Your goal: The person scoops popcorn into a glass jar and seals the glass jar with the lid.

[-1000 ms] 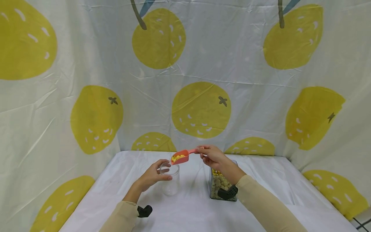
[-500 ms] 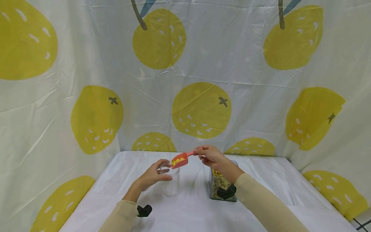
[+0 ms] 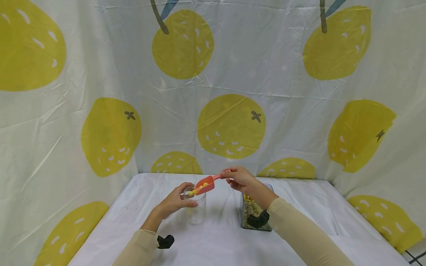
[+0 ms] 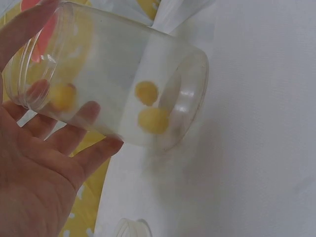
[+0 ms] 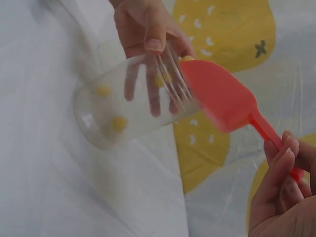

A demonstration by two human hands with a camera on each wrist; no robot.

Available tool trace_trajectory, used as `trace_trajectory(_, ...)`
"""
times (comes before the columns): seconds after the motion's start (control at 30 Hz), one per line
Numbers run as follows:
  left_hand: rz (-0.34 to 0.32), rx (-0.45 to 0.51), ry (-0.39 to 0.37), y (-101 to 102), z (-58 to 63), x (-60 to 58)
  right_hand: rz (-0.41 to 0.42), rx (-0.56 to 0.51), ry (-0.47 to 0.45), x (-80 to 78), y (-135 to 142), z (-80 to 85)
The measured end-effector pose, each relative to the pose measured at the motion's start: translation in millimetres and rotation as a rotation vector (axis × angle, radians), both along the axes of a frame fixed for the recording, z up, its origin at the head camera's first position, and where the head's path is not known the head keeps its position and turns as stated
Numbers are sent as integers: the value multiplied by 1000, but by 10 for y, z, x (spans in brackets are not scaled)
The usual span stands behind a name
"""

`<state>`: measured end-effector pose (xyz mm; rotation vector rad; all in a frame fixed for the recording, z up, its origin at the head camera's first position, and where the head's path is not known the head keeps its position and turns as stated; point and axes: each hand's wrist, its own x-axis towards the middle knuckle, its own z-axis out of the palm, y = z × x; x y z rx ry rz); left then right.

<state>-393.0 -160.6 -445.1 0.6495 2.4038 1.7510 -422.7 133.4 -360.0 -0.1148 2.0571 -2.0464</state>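
Note:
My left hand point(image 3: 175, 201) grips a clear plastic jar point(image 3: 195, 214) around its threaded neck, thumb on the near side and fingers behind. Between thumb and fingers, my right hand point(image 3: 242, 180) pinches the handle of a coral-red scoop point(image 5: 222, 94). The scoop tilts down to the left, its lip over the jar's mouth. Several round yellow pieces point(image 3: 201, 186) lie in the scoop and at its lip. Inside the jar, in the left wrist view, a yellow piece point(image 4: 153, 120) lies near the base beside another, and a blurred one point(image 4: 63, 97) shows near the neck.
A clear rectangular container point(image 3: 254, 212) of pale and yellow pieces stands on the right, partly hidden by my right forearm. A white cloth point(image 3: 213, 244) covers the table; a lemon-print curtain point(image 3: 283, 122) surrounds it. A small threaded clear item point(image 4: 132, 228) shows in the left wrist view.
The scoop has moved slightly left and tipped down further over the jar. Its yellow pieces have slid toward the lip, and some are dropping into the jar. The left hand stays in place.

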Motion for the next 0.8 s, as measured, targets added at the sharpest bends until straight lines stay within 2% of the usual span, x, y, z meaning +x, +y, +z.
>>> trace_trajectory(0.4,-13,17,4,2,26,17,37,112,101,16,-39,60)
trace_trajectory(0.8,-36,32,8,0,15,0,67,176,144,-5,-85,131)
